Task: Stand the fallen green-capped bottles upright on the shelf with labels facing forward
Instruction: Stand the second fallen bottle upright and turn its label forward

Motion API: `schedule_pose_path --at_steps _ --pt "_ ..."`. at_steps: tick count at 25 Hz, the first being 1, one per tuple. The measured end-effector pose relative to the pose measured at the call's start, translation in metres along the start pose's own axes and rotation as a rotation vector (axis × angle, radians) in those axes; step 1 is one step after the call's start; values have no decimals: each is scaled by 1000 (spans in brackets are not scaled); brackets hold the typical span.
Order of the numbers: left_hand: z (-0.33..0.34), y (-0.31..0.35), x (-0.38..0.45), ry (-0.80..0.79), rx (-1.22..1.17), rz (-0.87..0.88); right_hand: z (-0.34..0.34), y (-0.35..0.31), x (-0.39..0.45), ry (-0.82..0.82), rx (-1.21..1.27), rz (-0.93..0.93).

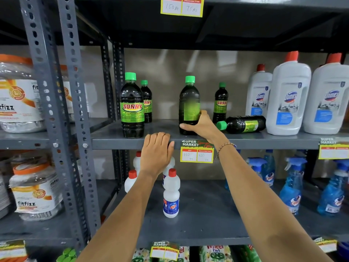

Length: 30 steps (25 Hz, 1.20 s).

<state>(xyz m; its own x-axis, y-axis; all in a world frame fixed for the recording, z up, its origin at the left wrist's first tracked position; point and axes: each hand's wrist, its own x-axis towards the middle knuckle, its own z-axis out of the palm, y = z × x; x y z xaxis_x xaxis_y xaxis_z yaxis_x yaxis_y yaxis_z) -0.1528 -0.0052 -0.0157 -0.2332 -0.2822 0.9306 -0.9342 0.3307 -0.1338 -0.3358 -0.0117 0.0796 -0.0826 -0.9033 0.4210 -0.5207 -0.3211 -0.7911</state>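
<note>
held bottle's label (pixel 189 110) blurred and unreadable, rear bottle (pixel 147 102) half hidden, rightmost white jug (pixel 328 99) cut off by edge

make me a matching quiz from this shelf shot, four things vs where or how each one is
Things:
1. right hand
2. left hand
3. fallen bottle
4. front SUNNY bottle

States:
A. lying on its side, cap pointing left
B. resting on the shelf front edge
C. upright, label facing forward
D. gripping an upright green-capped bottle

Pairs: 1-D, 2-B, 3-A, 4-C
</note>
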Motion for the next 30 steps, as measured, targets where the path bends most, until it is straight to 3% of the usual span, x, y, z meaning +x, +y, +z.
schedule_pose_path --at_steps 5,12,16,30 --pt "0 0 0 3 -7 -6 -6 -3 -1 -110 211 74" --pt "0 0 0 19 9 7 -2 1 -4 19 160 35" --pt "-2 1 0 11 5 0 -7 -3 -4 -43 256 90" --pt "-3 2 0 -36 -7 -26 -1 -1 -7 -23 73 -9"
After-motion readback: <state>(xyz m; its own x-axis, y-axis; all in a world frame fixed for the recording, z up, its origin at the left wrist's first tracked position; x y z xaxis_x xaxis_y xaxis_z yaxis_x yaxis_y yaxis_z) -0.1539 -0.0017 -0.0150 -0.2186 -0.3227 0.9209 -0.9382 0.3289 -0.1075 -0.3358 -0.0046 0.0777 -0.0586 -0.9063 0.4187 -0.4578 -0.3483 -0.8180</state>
